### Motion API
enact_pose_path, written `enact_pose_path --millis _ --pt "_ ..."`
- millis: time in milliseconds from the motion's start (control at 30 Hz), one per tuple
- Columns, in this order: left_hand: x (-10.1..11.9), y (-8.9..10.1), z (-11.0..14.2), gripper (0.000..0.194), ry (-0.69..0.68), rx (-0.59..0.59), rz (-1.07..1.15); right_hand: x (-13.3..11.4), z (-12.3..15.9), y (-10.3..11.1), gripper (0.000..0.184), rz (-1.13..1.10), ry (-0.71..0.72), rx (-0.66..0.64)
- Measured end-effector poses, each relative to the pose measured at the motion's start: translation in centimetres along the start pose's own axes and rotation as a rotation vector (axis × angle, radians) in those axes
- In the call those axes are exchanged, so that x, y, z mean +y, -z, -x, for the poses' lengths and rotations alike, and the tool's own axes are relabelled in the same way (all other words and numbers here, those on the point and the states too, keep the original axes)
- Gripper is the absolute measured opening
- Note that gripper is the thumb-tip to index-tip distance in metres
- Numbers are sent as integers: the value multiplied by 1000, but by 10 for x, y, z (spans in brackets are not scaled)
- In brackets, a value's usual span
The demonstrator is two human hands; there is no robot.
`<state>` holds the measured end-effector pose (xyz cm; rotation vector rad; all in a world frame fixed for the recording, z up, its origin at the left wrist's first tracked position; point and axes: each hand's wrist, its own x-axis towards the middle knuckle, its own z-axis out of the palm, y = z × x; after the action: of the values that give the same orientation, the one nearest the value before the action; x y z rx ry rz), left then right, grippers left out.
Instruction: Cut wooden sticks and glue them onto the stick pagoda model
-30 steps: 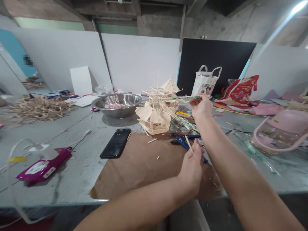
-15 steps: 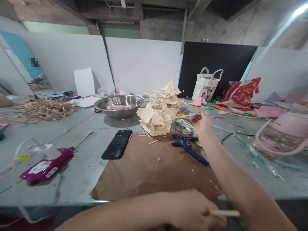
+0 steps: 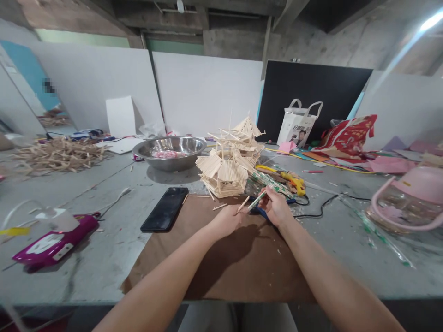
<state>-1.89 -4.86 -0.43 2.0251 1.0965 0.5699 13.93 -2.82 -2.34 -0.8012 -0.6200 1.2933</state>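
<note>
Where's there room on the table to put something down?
Mostly bare: the grey table between the phone and purple power strip, and the brown paper on the near side of the left hand and right hand. Crowded: beside the stick house, where wrapped sticks and a yellow tool bunch up, and the far right, with a red bag and coloured paper.

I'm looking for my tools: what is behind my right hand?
Parts of a blue tool show on either side of your right hand; a yellow tool lies farther back. The hand hides the blue tool's middle.
</note>
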Motion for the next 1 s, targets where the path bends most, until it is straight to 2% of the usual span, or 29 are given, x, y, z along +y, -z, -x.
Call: enact_pose_path --millis 367,567,733,900,1000 --pt "-3 -8 5 37 -22 117 52 8 9 -6 21 74 15 -109" --pt "-4 -8 5 34 -65 156 22 13 15 -9 25 163 -67 -173" --pt "-7 -7 4 34 -95 191 7 22 20 -11 24 251 -67 -219" --pt "-10 -4 1 36 -80 151 -2 18 18 -11 24 322 -77 -256" --pt "-11 -4 -2 38 -89 136 -1 10 12 -8 25 210 -52 -207"
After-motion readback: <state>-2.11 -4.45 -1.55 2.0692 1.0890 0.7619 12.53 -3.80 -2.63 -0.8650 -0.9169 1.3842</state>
